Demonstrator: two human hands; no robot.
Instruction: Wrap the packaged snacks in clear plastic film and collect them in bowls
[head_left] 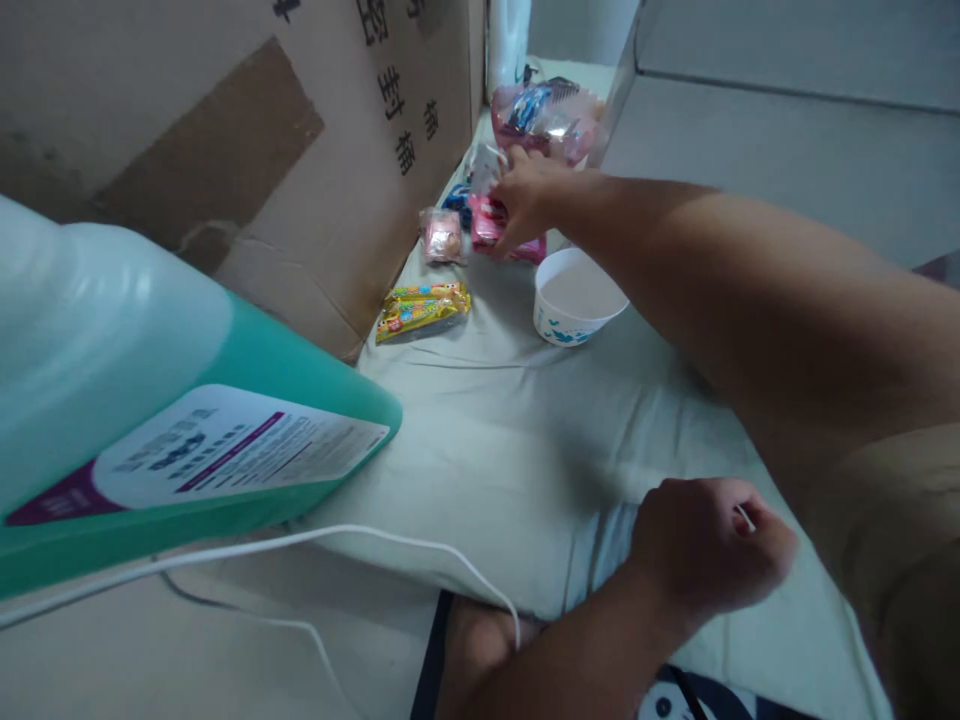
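Observation:
My right hand (pixel 525 195) reaches to the far end of the cloth-covered surface, over a pink packet (pixel 487 222) and a clear-and-white wrapped packet (pixel 486 168). Its thumb and fingers are spread around them; whether they press on either is hard to see. Closed in a fist, my left hand (pixel 712 545) is near the front edge. A thin white end (pixel 744 517) pokes out by its thumb, too little of it showing to name. A white paper bowl (pixel 576 298) with blue print stands below my right forearm. Yellow snack packets (pixel 424 308) and a small pink-wrapped snack (pixel 442 237) lie left of it.
A large jug of green liquid (pixel 300 370) stands at the left, before a cardboard box (pixel 337 150). At the back are a pink basket (pixel 510 135) of wrapped items and a white bottle (pixel 508 45). A white cable (pixel 360 530) crosses the front edge.

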